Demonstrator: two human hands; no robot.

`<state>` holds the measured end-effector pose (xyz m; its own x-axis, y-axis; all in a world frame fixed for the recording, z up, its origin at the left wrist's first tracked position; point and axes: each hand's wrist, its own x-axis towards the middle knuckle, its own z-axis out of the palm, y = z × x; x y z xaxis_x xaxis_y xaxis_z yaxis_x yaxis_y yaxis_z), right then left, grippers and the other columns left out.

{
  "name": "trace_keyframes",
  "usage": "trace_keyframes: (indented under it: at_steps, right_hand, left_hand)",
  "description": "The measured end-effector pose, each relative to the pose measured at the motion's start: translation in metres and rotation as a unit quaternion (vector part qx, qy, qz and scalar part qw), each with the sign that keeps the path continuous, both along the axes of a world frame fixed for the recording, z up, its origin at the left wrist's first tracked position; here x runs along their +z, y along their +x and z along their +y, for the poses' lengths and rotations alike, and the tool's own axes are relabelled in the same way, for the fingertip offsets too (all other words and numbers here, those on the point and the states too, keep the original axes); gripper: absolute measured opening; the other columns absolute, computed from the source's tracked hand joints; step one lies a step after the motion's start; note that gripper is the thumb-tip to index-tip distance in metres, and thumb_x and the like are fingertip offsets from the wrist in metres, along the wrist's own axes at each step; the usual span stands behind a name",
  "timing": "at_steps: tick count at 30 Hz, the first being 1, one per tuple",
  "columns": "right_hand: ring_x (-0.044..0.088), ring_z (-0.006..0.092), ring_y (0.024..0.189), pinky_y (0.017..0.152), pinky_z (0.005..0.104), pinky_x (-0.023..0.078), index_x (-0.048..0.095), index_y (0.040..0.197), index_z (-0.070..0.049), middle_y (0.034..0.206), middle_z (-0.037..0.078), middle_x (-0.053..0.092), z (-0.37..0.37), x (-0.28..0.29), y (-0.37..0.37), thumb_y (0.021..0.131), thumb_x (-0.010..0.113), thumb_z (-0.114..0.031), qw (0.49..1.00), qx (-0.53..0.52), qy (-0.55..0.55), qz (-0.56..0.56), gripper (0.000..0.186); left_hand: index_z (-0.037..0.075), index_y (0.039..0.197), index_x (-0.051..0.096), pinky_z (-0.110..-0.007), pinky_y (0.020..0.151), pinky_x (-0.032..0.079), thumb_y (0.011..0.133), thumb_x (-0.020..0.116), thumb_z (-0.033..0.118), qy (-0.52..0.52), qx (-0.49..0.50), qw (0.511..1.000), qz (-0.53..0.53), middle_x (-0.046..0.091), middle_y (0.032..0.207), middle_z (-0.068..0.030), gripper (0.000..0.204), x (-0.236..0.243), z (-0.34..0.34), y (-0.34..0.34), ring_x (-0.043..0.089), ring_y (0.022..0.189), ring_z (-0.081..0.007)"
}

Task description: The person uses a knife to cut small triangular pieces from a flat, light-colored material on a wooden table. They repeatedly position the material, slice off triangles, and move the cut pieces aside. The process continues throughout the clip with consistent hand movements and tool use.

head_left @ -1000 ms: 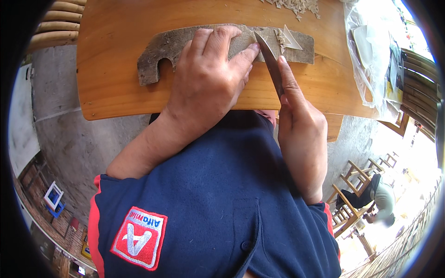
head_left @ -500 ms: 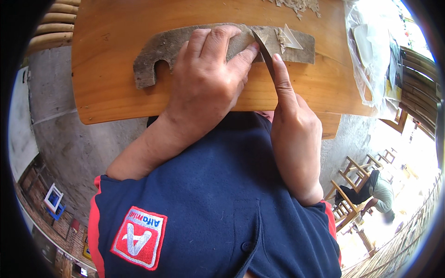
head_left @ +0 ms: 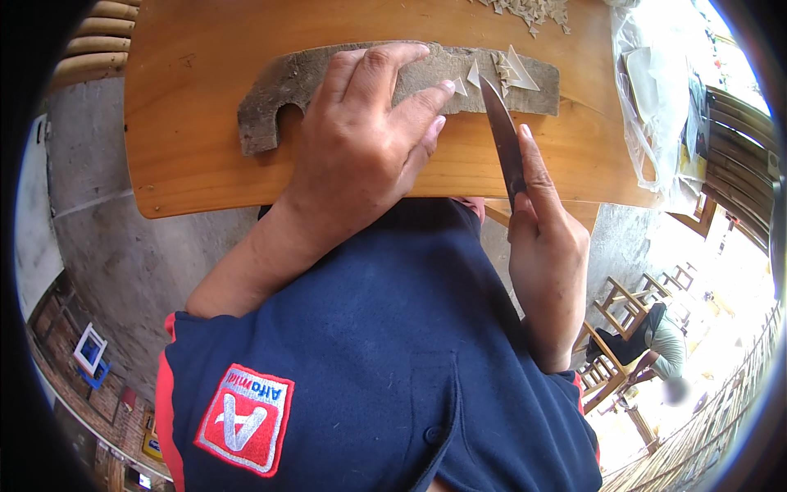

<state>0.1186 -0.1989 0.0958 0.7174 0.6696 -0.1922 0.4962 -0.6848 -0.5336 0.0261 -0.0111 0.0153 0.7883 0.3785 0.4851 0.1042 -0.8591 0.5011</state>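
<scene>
A long worn wooden board (head_left: 283,86) with a rounded notch lies across the table. My left hand (head_left: 361,123) rests over its middle, fingers bent and apart, thumb tip beside a small pale triangular piece (head_left: 460,87). Held in my right hand (head_left: 548,225) is a knife (head_left: 502,135), my index finger stretched along its blade. The blade's tip is over the board, next to another thin pale sliver (head_left: 474,74). Farther right on the board sit a larger pale triangle (head_left: 521,72) and a little heap of cut bits (head_left: 501,70). What the pieces are made of is unclear.
Many small pale cut pieces (head_left: 533,11) lie at the far side of the wooden table (head_left: 197,164). A clear plastic bag (head_left: 648,98) hangs over its right edge. Wooden stools (head_left: 623,307) and a bending person (head_left: 666,340) are off to the right.
The knife has moved right and toward me, off the spot beside my left thumb. A small triangle and a sliver now lie apart there. My left thumb and fingers have loosened.
</scene>
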Motion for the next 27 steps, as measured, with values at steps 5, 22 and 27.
trace_keyframes:
  at_steps: [5, 22, 27]
  right_hand:
    - [0.075, 0.0351, 0.08, 0.076, 0.0402, 0.058, 0.056, 0.157, -0.025, 0.099, 0.028, 0.072, 0.002, 0.001, -0.005, 0.095, 0.059, 0.012, 0.999, 0.032, 0.025, -0.01, 0.072]
    - [0.072, 0.0318, 0.074, 0.071, 0.0442, 0.057, 0.06, 0.153, -0.02, 0.087, 0.021, 0.07, -0.004, 0.014, 0.002, 0.092, 0.066, 0.007, 0.996, 0.058, -0.028, -0.059, 0.067]
    - [0.067, 0.0285, 0.063, 0.063, 0.0446, 0.055, 0.062, 0.151, -0.023, 0.074, 0.015, 0.065, -0.004, 0.001, 0.016, 0.093, 0.07, -0.001, 0.989, 0.098, 0.014, -0.106, 0.063]
  left_hand:
    - [0.011, 0.118, 0.081, -0.037, 0.088, 0.051, 0.087, 0.081, 0.015, -0.015, 0.001, 1.0, -0.006, 0.066, 0.131, -0.0087, 0.031, 0.002, 0.0, 0.0, 0.058, 0.1, -0.0248]
    - [0.013, 0.117, 0.081, -0.038, 0.098, 0.049, 0.086, 0.08, 0.014, -0.014, -0.003, 1.0, -0.004, 0.065, 0.134, -0.0099, 0.032, 0.0, -0.001, 0.0, 0.059, 0.109, -0.0271]
    - [0.013, 0.117, 0.081, -0.04, 0.1, 0.049, 0.085, 0.08, 0.013, -0.01, -0.011, 1.0, -0.008, 0.065, 0.135, -0.0111, 0.032, 0.0, -0.001, 0.0, 0.06, 0.112, -0.0283]
